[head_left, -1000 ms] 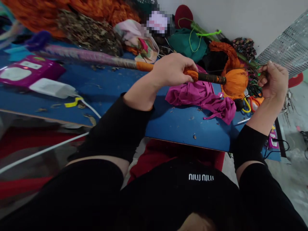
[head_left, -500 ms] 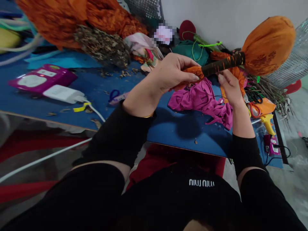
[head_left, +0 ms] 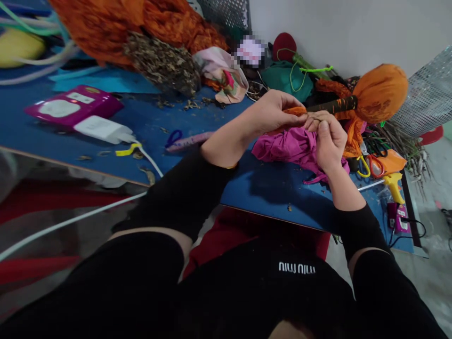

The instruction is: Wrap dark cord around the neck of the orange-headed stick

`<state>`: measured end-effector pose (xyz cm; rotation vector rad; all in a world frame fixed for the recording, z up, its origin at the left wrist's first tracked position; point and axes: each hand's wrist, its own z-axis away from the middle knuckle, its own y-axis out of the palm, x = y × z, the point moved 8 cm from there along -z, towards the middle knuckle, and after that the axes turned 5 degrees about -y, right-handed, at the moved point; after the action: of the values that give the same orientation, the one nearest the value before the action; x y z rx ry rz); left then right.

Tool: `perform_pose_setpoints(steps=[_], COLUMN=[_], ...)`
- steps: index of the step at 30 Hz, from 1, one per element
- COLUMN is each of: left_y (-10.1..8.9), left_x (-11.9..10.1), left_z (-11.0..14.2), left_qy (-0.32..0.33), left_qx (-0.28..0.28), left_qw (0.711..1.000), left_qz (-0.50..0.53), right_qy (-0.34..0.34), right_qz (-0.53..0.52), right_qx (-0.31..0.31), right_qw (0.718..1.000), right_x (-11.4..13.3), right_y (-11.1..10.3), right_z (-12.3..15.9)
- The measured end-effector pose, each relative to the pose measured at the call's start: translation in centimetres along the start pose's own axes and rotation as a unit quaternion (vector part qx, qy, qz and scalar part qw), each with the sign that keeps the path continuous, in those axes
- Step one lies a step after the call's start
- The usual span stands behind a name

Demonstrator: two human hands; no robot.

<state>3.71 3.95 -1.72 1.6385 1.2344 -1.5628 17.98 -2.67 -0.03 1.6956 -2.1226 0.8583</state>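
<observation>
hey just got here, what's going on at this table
A person is handling an orange-headed bundle over the blue table. The left hand grips its orange cloth below the dark-wrapped neck. The right hand is at the near end of that neck, fingers bunched; whether they pinch anything is too small to tell. Magenta cloth lies beneath the hands, and a yellow-handled tool lies off to the right.

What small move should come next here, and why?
The right hand should probably circle the dark wrap: it is pinched shut by the wrap's end, orange shows between the turns, and the left hand holds the orange cloth alongside.
</observation>
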Motion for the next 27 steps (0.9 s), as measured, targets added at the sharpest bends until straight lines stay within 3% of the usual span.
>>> perform_pose_setpoints(steps=[4,12,18,24,27], left_y=[0.7,1.3,1.7,1.4,1.9], left_x=[1.1,1.3,1.7,1.3,1.3], left_z=[-0.8,-1.1,-1.2,-0.7,-0.7], left_qy=[0.032,0.065,0.052,0.024,0.016], left_qx=[-0.032,-0.078,-0.043,-0.041,-0.027], left_qw=[0.998,0.990,0.995,0.994,0.994], left_qz=[-0.035,-0.093,-0.078,-0.097,-0.106], right_qy=[0.089,0.171,0.107,-0.015,-0.019], right_qz=[0.001,-0.015,0.036,0.161,0.183], right_qx=[-0.025,-0.073,-0.021,0.037,0.067], right_qw=[0.996,0.982,0.993,0.986,0.981], right_x=[-2.4,-1.5,0.0,3.8,3.9], right_y=[0.6,0.8,0.7,-2.1,-2.8], right_z=[1.1,2.6,1.5,-1.5,-2.0])
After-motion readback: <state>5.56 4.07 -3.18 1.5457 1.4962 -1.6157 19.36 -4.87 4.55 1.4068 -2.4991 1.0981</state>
